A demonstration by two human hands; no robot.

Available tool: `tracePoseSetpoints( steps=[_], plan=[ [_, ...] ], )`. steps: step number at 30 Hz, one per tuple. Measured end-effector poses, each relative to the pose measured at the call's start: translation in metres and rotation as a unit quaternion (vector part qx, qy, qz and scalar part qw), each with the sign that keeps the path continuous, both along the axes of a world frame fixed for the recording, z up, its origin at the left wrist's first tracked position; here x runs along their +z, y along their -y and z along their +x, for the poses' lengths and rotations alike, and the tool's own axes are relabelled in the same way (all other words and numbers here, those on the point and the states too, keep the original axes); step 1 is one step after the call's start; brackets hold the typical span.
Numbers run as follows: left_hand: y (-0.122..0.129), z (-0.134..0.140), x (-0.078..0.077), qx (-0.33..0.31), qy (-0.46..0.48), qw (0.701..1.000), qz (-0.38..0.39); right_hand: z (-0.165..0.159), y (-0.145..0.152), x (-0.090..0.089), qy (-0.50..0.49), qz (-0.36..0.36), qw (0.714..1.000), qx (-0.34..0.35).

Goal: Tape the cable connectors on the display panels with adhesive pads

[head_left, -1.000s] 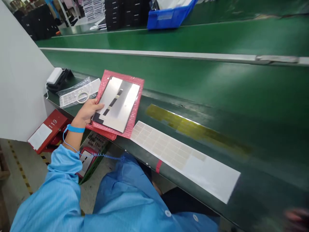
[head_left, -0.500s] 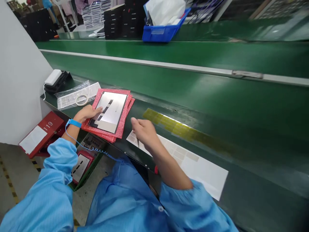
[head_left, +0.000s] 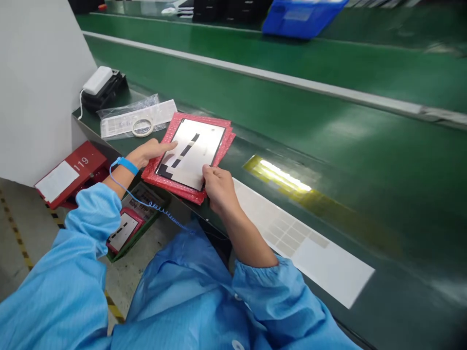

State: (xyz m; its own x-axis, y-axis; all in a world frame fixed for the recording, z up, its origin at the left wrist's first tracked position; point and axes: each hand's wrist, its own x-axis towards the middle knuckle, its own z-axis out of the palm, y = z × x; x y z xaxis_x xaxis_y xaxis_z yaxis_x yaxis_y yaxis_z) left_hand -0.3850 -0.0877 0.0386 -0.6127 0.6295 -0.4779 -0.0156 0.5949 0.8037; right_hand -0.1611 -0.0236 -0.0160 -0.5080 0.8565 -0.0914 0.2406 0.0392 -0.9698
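A tablet-sized screen panel [head_left: 204, 146], silver-backed with a black strip, lies on a stack of pink bubble-wrap bags [head_left: 170, 187] at the bench edge. At its left side is my left hand [head_left: 151, 149], wearing a blue wrist strap [head_left: 127, 166]; the thumb rests on the silver face and the other fingers are partly hidden. My right hand [head_left: 221, 187] is closed at the panel's lower right corner, thumb against its edge. Whether a tool is also in that hand is hidden. To its right lies a white label sheet [head_left: 328, 265] with pale rectangles.
A yellow translucent strip [head_left: 292, 187] lies behind the sheet. Left of the stack are a tape roll [head_left: 142, 128], a plastic-bagged sheet [head_left: 124, 124] and a black device with a white box [head_left: 98, 80]. Below stand a red box [head_left: 85, 163] and a green crate [head_left: 136, 243]. A blue bin [head_left: 302, 19] is farther back.
My right hand has moved left from above the label sheet to the panel's lower right corner. The thin dark thing under it earlier no longer shows. The view has tilted down.
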Motion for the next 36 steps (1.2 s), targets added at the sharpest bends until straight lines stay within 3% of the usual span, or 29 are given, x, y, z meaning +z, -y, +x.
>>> tracePoseSetpoints(
  steps=[4,7,10,12,14,18,23,36],
  plan=[
    [0.017,0.027,-0.007,-0.047,-0.017,0.998,0.038,0.025,-0.016,0.025,0.005,0.067,0.996,-0.06],
    [0.03,0.048,-0.014,-0.054,-0.078,0.994,0.057,0.038,-0.023,0.046,-0.05,0.125,0.984,-0.116],
    [0.042,0.066,-0.016,-0.06,-0.227,0.97,0.068,0.037,-0.022,0.052,-0.157,0.062,0.981,-0.092],
    [0.049,0.075,-0.017,-0.123,-0.339,0.93,0.073,0.034,-0.017,0.046,-0.195,0.007,0.978,-0.071],
    [0.055,0.081,-0.019,-0.196,-0.394,0.895,0.07,0.033,-0.01,0.036,-0.203,-0.017,0.977,-0.065],
    [0.062,0.088,-0.025,-0.224,-0.401,0.886,0.057,0.04,0.007,0.025,-0.174,0.016,0.981,-0.087],
    [0.06,0.092,-0.024,-0.23,-0.411,0.882,0.035,0.044,0.021,0.028,-0.142,0.052,0.978,-0.143],
    [0.061,0.093,-0.027,-0.234,-0.387,0.891,0.042,0.033,0.025,0.026,-0.104,0.064,0.976,-0.178]
  ],
)
